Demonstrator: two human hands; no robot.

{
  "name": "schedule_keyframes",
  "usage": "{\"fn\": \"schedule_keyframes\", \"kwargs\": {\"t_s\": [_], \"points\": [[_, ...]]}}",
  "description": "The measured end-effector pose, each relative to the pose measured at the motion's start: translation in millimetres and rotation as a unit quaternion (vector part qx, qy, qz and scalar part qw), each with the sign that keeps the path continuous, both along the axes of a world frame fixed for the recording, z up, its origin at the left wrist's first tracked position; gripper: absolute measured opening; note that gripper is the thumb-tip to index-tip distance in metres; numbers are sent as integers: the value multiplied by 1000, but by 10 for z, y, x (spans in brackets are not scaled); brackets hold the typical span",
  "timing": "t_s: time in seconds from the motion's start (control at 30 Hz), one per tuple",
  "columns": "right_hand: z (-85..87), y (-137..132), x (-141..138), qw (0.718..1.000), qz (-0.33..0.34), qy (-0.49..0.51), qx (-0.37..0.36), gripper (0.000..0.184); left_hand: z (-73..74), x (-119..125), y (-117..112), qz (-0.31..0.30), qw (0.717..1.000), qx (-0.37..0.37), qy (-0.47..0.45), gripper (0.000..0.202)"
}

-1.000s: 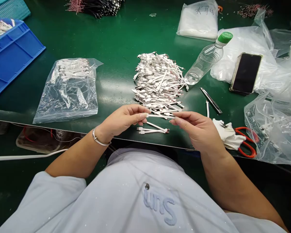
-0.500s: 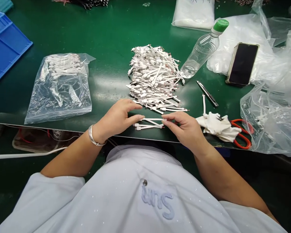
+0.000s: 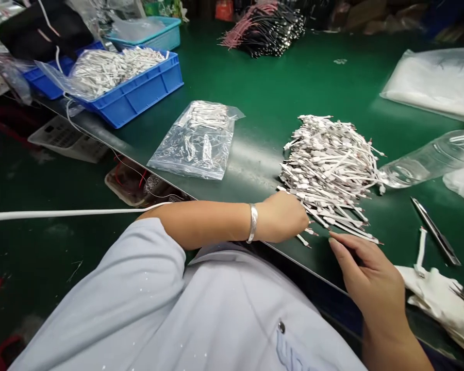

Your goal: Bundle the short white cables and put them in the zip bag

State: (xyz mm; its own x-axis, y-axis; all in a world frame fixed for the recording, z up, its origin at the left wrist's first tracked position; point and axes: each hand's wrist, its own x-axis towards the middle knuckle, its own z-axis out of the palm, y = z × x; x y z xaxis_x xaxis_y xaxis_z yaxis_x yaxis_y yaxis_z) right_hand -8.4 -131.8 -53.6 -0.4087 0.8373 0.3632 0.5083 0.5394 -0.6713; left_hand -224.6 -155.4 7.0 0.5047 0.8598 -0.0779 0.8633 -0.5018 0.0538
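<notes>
Head: cable pile [image 3: 328, 159] beyond right hand [image 3: 373, 275]

Pale glare on the counter [image 3: 251, 167], glints on a plastic bag [image 3: 199, 147], dim floor [image 3: 69, 273] below the near edge, soft blur beyond the far edge, wide-angle stretch in the bottle [image 3: 429, 158]

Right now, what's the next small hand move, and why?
Probably bring the right hand over to even up the loose cable ends beside the left hand: their tips look staggered, and the right hand is close by. Whether the left hand grips those cables is hidden.
</notes>
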Motion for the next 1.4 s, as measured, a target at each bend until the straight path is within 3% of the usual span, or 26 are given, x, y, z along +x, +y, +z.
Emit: {"fn": "schedule_keyframes", "kwargs": {"t_s": [0.17,0.23,0.3,0.37,0.43,0.5,0.6,0.67,0.73,0.77,0.87,0.97,1.1,1.4], "points": [[20,-50,-1,1000,-16,19,-6,24,74,-315,-121,5,1000,-10,19,24],[36,-69,4,999,-29,39,0,20,110,-517,-321,58,998,15,4,21],[69,-80,-17,999,-20,41,22,16,119,-750,-580,173,983,53,0,21],[128,-94,-105,997,48,12,53,14,89,-996,-857,276,957,90,-21,23],[211,-131,-305,981,171,-36,80,14,21,-1232,-1109,331,935,123,-42,27],[298,-205,-636,943,305,-74,107,19,-64,-1439,-1297,369,916,155,-24,35],[376,-351,-1328,870,442,-119,181,29,-164,-1671,-1403,387,906,170,7,40],[374,-427,-1823,825,496,-159,220,35,-182,-1771,-1358,394,903,171,9,40],[338,-460,-2250,809,496,-210,237,42,-160,-1830,-1258,399,900,176,1,41],[312,-462,-2416,810,483,-229,240,44,-138,-1846,-1204,405,896,181,-2,41],[235,-437,-2688,855,400,-259,203,50,-72,-1856,-1081,439,880,179,9,37],[190,-415,-2705,880,357,-257,179,54,-66,-1849,-1040,425,894,139,14,34],[178,-406,-2643,877,366,-252,183,54,-146,-1898,-967,349,932,99,-14,33],[243,-420,-2586,867,384,-289,134,56,-143,-2185,-290,412,905,86,63,26]]}}
